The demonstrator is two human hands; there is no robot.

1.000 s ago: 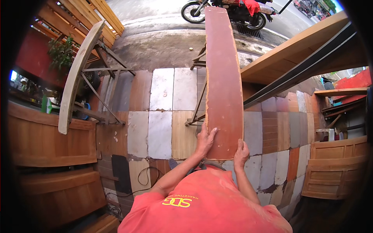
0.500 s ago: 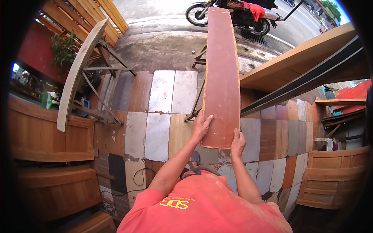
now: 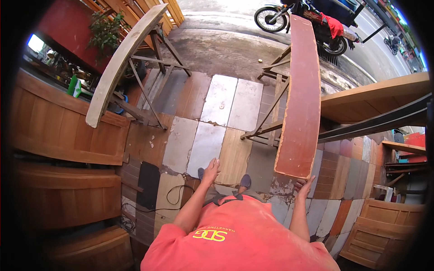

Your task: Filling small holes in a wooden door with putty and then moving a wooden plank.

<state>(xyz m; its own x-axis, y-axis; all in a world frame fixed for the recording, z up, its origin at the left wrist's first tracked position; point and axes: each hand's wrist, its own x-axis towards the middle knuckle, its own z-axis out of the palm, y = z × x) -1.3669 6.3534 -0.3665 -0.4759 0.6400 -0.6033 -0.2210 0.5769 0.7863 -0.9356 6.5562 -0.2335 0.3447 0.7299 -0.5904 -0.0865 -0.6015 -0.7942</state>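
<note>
A long red-brown plank (image 3: 300, 99) runs away from me, and its far part lies over a wooden trestle (image 3: 271, 113). My right hand (image 3: 304, 186) is under the plank's near end, fingers up against its edge, holding that end. My left hand (image 3: 211, 170) hangs free to the left of the plank, with its fingers apart and nothing in it. It is over the patchwork tiled floor (image 3: 208, 135). My feet show just below it.
A pale plank (image 3: 120, 67) lies on a second trestle at the left. Wooden panels (image 3: 68, 131) stand along the left side. A wide wooden top (image 3: 375, 97) and a cabinet door (image 3: 379, 230) are at the right. A motorcycle (image 3: 307, 18) is parked ahead. A cable (image 3: 176, 194) lies on the floor.
My left hand has let go of the plank and moved left. The plank's near end has shifted to the right, with only my right hand still on it.
</note>
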